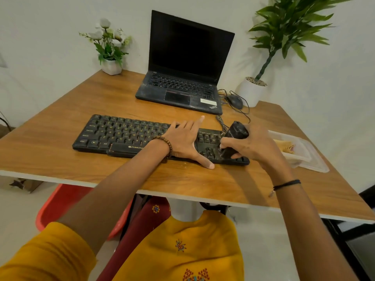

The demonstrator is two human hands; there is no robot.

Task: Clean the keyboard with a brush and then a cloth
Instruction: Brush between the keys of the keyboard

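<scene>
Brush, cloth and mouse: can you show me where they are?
brush [236,131], head view, top of its black handle.
cloth [284,145], head view, middle of the yellow fold.
mouse [235,101], head view, its rounded back.

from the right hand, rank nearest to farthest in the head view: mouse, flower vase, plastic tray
1. plastic tray, just right of the right hand
2. mouse, behind, beside the laptop
3. flower vase, far left corner

"ZEBRONI" on the keyboard [121,134]
</scene>
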